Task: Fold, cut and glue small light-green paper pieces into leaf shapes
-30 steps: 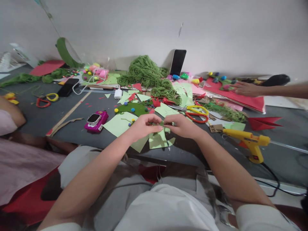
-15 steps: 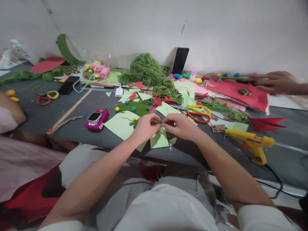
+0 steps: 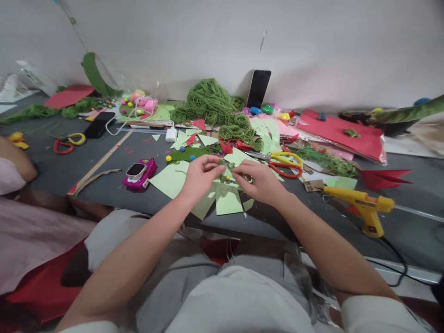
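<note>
My left hand (image 3: 199, 178) and my right hand (image 3: 258, 181) meet above the table's front edge, fingers pinched. Between the fingertips is a small green piece (image 3: 226, 163), possibly felt or yarn; its shape is partly hidden. A tiny yellow ball (image 3: 228, 178) shows just below the fingertips. Under the hands lie light green paper pieces (image 3: 229, 199). Behind my left hand rests a dark green felt strip (image 3: 187, 154) with yellow and blue pompoms. Scissors with yellow and red handles (image 3: 286, 164) lie just beyond my right hand.
A yellow glue gun (image 3: 364, 203) with a black cord lies at right. A purple case with a watch (image 3: 139, 173) sits at left. Green yarn (image 3: 211, 101) is heaped by the wall near a leaning phone (image 3: 258, 89). Another person's arm (image 3: 17, 159) is at far left.
My hands have parted slightly, the left shifting left, exposing more of the green piece. At far right, another person's hand has left view and a long green piece has appeared.
</note>
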{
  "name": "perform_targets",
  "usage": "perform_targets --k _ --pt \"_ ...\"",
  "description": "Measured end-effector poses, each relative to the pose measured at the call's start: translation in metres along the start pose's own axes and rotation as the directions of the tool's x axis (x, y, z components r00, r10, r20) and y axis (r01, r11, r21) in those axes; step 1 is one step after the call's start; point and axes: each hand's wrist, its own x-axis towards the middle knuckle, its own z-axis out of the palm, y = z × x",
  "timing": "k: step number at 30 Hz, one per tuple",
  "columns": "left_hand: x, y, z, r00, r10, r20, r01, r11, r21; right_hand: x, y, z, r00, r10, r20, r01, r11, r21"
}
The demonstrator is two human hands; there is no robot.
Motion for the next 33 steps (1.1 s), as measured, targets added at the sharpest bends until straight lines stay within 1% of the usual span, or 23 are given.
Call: perform_targets --k 4,8,10,13,17,20,23,28,30,33 --pt "0.003 -0.002 -0.004 0.998 -0.049 0.048 0.055 0.992 -0.113 0.000 0.001 -0.002 1.000 -0.024 0.003 0.024 0.998 0.051" --pt "0.005 -0.001 -0.006 0.990 -0.080 0.117 0.102 0.975 -0.199 0.001 0.003 -0.006 0.999 -0.033 0.030 0.028 0.986 0.165" --pt "0.005 -0.002 -0.005 0.985 -0.089 0.149 0.120 0.969 -0.215 0.001 0.003 -0.006 0.998 -0.038 0.047 0.028 0.980 0.199" --pt "0.003 -0.003 -0.003 0.980 -0.095 0.172 0.128 0.973 -0.191 0.002 0.004 -0.005 0.997 -0.043 0.070 0.028 0.980 0.199" --pt "-0.001 -0.001 -0.003 0.977 -0.090 0.192 0.110 0.989 -0.095 0.002 0.004 -0.006 0.993 -0.019 0.119 -0.005 0.980 0.199" --pt "-0.003 0.005 -0.006 0.978 -0.067 0.198 0.053 0.996 0.078 0.003 0.007 -0.011 0.989 0.011 0.148 -0.038 0.982 0.183" --pt "-0.003 0.006 -0.008 0.977 -0.059 0.207 0.006 0.969 0.246 0.003 0.010 -0.011 0.988 0.021 0.150 -0.039 0.993 0.113" --pt "0.003 -0.009 -0.008 0.949 -0.111 0.296 -0.002 0.935 0.355 0.003 0.010 -0.003 0.973 -0.022 0.229 0.033 0.998 -0.049" --pt "0.005 -0.015 -0.007 0.951 -0.097 0.292 -0.025 0.921 0.389 0.003 0.009 -0.001 0.970 0.000 0.243 0.024 0.995 -0.095" --pt "0.006 -0.018 -0.005 0.970 -0.037 0.240 -0.068 0.907 0.417 0.003 0.004 0.001 0.975 0.054 0.216 -0.030 0.993 -0.110"
